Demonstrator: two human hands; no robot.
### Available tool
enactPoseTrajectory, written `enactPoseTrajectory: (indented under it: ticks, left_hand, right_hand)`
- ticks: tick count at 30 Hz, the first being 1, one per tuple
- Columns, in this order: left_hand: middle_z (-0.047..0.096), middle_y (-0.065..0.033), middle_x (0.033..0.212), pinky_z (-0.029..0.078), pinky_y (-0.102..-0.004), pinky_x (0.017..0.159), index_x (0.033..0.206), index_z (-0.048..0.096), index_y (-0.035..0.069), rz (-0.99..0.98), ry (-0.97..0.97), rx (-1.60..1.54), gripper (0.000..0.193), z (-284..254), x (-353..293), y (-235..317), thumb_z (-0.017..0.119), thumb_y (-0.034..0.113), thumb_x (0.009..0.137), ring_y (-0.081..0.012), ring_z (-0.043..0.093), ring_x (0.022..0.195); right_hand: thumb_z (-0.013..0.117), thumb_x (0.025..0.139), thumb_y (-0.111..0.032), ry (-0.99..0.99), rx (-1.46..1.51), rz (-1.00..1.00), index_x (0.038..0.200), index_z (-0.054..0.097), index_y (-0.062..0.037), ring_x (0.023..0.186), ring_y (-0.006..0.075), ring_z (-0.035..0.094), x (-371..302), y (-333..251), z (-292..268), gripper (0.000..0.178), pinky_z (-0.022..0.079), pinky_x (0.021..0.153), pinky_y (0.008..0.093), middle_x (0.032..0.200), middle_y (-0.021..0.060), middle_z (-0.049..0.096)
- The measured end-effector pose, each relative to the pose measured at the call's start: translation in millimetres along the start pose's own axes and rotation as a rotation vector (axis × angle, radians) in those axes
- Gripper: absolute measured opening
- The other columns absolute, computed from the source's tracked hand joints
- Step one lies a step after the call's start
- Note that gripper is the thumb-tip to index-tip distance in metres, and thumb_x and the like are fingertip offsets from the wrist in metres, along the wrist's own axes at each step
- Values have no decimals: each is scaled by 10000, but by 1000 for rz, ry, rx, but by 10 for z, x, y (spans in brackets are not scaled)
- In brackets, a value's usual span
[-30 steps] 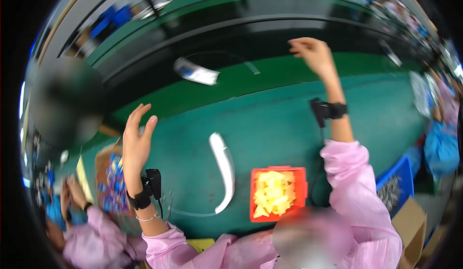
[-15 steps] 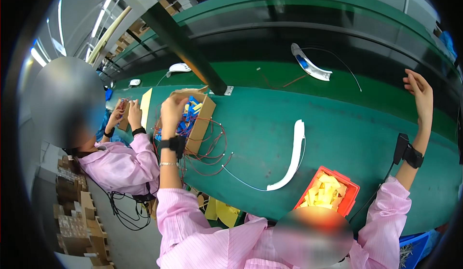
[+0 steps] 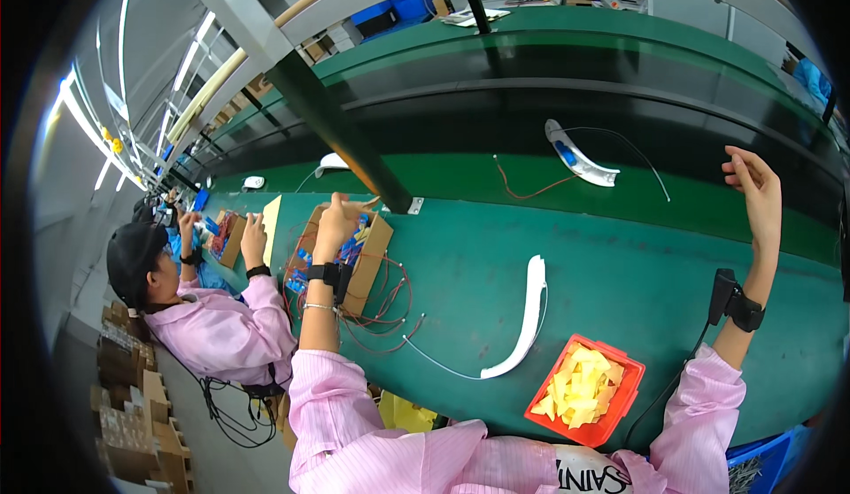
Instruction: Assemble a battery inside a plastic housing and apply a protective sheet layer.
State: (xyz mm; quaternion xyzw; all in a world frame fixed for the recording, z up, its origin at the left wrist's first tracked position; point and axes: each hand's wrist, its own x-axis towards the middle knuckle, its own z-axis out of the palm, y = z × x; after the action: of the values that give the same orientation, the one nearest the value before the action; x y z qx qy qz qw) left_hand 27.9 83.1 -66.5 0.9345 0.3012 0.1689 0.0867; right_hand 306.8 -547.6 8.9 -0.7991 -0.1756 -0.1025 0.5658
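Head view: left hand [image 3: 334, 228] at cardboard box [image 3: 373, 262], frame left (can't tell fingers' grip). Right hand [image 3: 756, 186], frame right, fingers released.

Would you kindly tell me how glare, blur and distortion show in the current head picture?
Head view: ceiling lights at upper left glare white; straight edges bow toward the dark rim; the left hand, right hand, white curved part and red tray show no obvious motion blur.
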Motion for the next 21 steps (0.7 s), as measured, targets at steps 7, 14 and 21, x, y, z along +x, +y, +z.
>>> enactPoseTrajectory:
  ticks: [7,14,21]
  left_hand:
    - [670,-251,859,518,-467,759,1348,381,47,85,-68,49,719,-13,-86,182,734,109,725,-404,655,856]
    - [682,-152,798,540,-367,678,1186,590,37,5,423,-123,383,-821,-308,561,673,118,820,-262,694,749]
    - [691,-125,984,528,-233,732,1109,630,-78,160,-76,-1441,359,-960,-727,2377,530,247,995,-147,676,805]
  right_hand:
    - [571,969,-221,-17,-7,-11,1151,672,-31,802,80,576,-2,22,35,281,461,754,230,905,33,669]
    - [591,960,-176,-47,108,-41,1112,675,10,830,92,610,-88,-222,192,255,487,750,227,893,55,672]
    - [643,888,-82,-302,167,-207,1221,635,-19,923,139,631,-522,-750,893,339,506,830,277,1044,79,675]
